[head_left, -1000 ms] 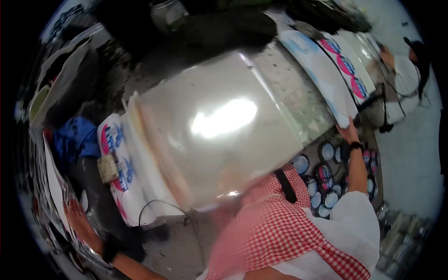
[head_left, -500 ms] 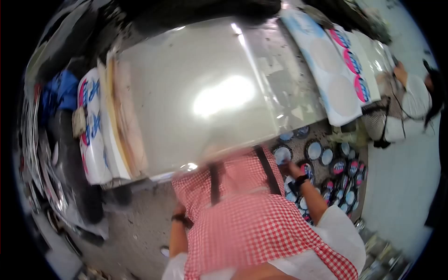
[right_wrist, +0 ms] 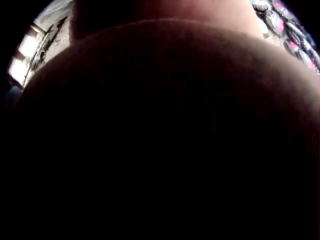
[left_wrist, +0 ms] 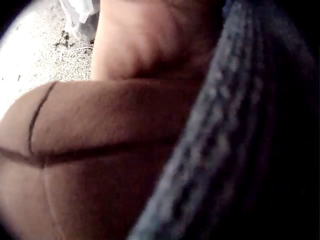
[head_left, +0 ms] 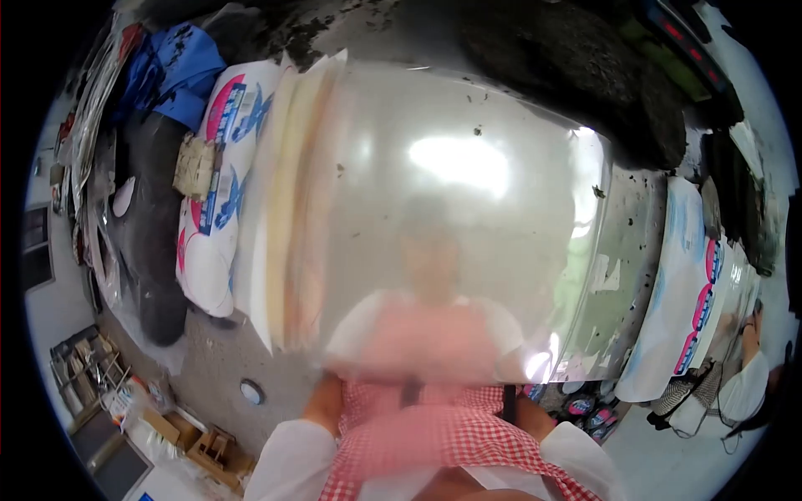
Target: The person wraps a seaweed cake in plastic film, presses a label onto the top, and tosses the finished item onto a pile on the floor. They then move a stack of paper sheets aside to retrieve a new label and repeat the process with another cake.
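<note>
In the head view both hands are hidden below the near edge of the shiny plastic-covered table (head_left: pixel 468 259), with only the arms showing beside the red checked apron (head_left: pixel 468 426). The heel of my left hand (left_wrist: pixel 150 45) shows in the left wrist view, right against brown cloth (left_wrist: pixel 110 120) with dark seams; its fingers are out of sight. At the top of the right wrist view is the base of my right hand (right_wrist: pixel 205 11), behind a dark rounded surface (right_wrist: pixel 165 45). I cannot tell whether either hand holds anything.
Printed white plastic (head_left: pixel 242 125) and sheet edges (head_left: pixel 288 209) line the table's left side. A pale blue-white sheet (head_left: pixel 664 292) lies at its right. Several round packs (right_wrist: pixel 274 22) are on the floor to the right. Another person (head_left: pixel 743 384) is at the far right.
Both arms have come in from the sides toward the body, and the hands have gone out of sight under the table's edge. The head view has turned and moved closer to the table.
</note>
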### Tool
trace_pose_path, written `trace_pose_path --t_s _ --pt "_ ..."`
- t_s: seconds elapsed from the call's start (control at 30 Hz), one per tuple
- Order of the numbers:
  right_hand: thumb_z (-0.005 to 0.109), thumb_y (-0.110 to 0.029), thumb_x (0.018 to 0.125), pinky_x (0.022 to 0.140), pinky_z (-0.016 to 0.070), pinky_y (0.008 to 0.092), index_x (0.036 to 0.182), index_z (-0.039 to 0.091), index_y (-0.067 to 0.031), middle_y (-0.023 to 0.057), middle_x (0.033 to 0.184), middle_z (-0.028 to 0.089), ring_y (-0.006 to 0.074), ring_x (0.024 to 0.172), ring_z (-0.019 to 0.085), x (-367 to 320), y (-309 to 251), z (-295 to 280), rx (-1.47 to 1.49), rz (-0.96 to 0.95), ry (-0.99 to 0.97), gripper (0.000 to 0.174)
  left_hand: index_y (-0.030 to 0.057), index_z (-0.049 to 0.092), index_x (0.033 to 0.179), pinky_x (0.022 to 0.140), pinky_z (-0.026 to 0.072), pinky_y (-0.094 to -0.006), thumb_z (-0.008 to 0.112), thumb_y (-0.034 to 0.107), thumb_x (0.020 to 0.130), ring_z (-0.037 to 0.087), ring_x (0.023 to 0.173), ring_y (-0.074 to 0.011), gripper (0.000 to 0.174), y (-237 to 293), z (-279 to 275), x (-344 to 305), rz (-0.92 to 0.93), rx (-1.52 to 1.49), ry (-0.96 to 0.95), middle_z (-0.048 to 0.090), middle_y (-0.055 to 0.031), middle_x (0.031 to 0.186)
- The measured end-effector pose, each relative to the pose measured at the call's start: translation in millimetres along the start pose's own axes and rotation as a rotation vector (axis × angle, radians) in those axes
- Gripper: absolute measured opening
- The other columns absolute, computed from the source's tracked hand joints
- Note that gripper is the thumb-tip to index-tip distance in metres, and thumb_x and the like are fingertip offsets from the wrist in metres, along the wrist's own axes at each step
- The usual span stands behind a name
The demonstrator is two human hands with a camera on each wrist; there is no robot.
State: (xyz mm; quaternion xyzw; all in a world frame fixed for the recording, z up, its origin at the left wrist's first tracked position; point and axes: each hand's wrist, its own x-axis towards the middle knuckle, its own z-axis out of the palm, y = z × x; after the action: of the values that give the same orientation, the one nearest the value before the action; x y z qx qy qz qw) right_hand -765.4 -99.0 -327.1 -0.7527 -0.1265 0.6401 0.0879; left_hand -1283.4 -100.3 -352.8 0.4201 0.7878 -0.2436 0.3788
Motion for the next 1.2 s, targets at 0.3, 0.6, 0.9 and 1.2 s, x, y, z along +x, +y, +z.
trace_pose_path --t_s 0.3,0.6,0.9,1.2 --pt "0.052 -0.034 0.093 0.086 0.0471 0.0374 0.121 0.053 0.0005 0.0165 0.109 0.061 0.0278 0.100 0.059 -19 27 -11 -0.160 -0.208 -0.049 0.044 0.0003 0.060 0.111 0.095 0.0437 -0.0401 0.049 0.026 0.094 0.058 0.108 -0.0345 0.033 -67 27 28 0.624 -0.132 0.180 0.061 -0.0221 0.116" --pt "0.056 -0.031 0.093 0.080 0.0496 0.0399 0.115 0.059 -0.0045 0.0211 0.100 0.064 0.0346 0.092 0.062 -269 -181 -20 -1.170 -0.671 -0.656 0.036 0.0005 0.058 0.122 0.096 0.0439 -0.0359 0.059 0.024 0.091 0.051 0.122 -0.0274 0.039 65 -325 -246 0.933 -0.455 0.001 0.056 -0.0156 0.131" --pt "0.073 -0.038 0.075 0.099 0.0384 0.0440 0.135 0.041 -0.0077 0.0202 0.133 0.046 0.0344 0.124 0.043 -163 -505 -35 -1.206 -1.316 0.959 0.075 0.0270 0.049 0.137 0.110 0.0000 -0.0591 0.050 0.034 0.091 0.012 0.145 -0.0308 0.046 156 -295 -127 1.094 0.408 0.651 0.018 -0.0133 0.156" --pt "0.063 0.002 0.075 0.103 0.0404 0.0416 0.142 0.031 -0.0086 0.0185 0.142 0.040 0.0348 0.129 0.041 -50 -588 -138 -1.167 -1.407 0.954 0.076 0.0250 0.051 0.136 0.110 0.0014 -0.0600 0.051 0.037 0.090 0.014 0.144 -0.0349 0.047 162 -300 -128 1.106 0.418 0.583 0.021 -0.0163 0.155"
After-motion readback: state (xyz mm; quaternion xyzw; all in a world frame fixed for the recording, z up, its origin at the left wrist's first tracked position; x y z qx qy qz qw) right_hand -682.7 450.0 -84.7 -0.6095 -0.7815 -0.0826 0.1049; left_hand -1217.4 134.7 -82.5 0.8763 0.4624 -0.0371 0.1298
